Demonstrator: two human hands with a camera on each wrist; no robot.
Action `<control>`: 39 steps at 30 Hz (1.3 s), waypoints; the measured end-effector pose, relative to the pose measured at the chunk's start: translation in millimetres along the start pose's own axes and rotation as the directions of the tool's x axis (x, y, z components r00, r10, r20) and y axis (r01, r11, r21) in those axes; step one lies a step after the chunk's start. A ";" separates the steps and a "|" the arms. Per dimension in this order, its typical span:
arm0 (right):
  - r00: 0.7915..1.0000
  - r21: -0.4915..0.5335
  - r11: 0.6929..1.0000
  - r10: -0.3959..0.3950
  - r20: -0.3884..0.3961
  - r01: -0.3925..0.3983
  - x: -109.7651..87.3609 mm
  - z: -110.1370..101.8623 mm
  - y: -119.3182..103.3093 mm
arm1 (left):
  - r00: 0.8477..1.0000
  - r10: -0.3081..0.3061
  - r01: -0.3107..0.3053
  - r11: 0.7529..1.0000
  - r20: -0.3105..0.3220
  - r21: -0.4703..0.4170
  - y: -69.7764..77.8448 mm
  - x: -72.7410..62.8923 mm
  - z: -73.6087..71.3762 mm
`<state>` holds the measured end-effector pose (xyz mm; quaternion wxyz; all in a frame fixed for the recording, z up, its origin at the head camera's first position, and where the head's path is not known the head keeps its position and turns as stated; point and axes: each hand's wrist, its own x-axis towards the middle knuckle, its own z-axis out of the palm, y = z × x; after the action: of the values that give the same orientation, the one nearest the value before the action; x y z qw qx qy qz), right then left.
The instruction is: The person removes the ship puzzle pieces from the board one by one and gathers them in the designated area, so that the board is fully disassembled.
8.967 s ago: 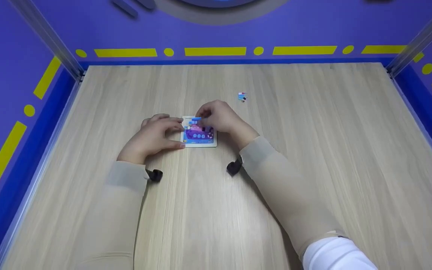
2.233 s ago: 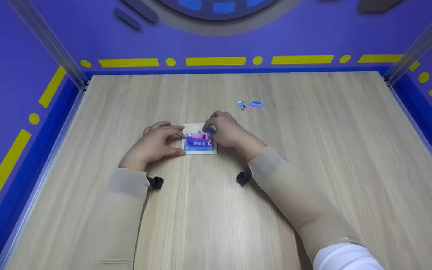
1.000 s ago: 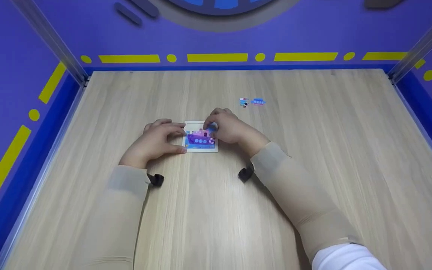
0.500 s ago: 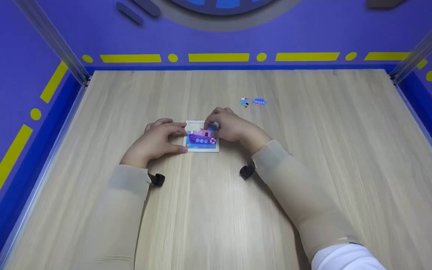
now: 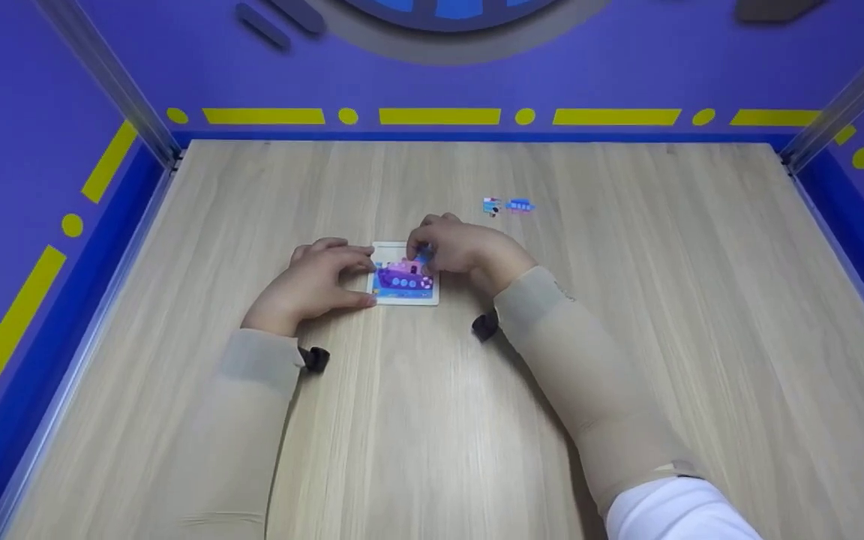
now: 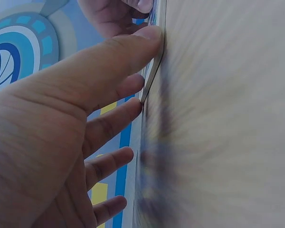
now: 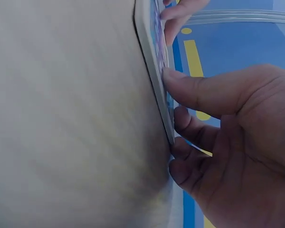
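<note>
A small white-framed jigsaw puzzle [image 5: 404,302] lies on the table in the head view, showing a purple and pink ship. Its upper left part is bare. My left hand [image 5: 312,281] touches the left side of the frame, with thumb and fingers spread apart and nearly straight. At the upper right corner, my right hand [image 5: 466,247] pinches a mostly covered blue puzzle piece [image 5: 424,256] between thumb and curled fingers. In the right wrist view the thumb [image 7: 178,84] lies against the puzzle's surface. Whether the piece is seated or raised is hard to tell.
Beyond the right hand lie two loose puzzle pieces, a light blue one with red and white [image 5: 491,205] and a blue and pink one [image 5: 520,205]. Purple panels with yellow marks [image 5: 439,116] border the wooden table [image 5: 417,420] at the back and sides.
Since nine seconds ago, the blue and pink top piece has left the frame and lies beside the other loose piece. In the last second the right wrist has shifted slightly; the left hand stays put.
</note>
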<state>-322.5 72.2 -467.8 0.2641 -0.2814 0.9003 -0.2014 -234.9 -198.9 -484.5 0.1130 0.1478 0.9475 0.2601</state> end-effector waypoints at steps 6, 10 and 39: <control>0.999 -0.073 0.997 -0.005 0.048 0.009 3.6 -4.0 -3.0 | 1.000 0.005 -0.005 1.000 -0.001 -0.004 -2.0 0.4 1.9; 0.999 -0.062 0.998 -0.013 0.042 0.015 3.9 -2.3 -1.4 | 1.000 0.012 -0.012 1.000 0.003 0.003 -3.3 0.2 1.1; 0.993 -0.035 0.994 -0.107 -0.041 0.106 -1.2 -9.2 14.2 | 1.000 0.001 -0.001 1.000 0.004 -0.003 -0.8 1.2 -1.0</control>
<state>-332.7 85.7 -467.5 0.2290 -0.3290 0.8926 -0.2064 -236.5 -199.6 -484.2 0.1149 0.1489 0.9468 0.2612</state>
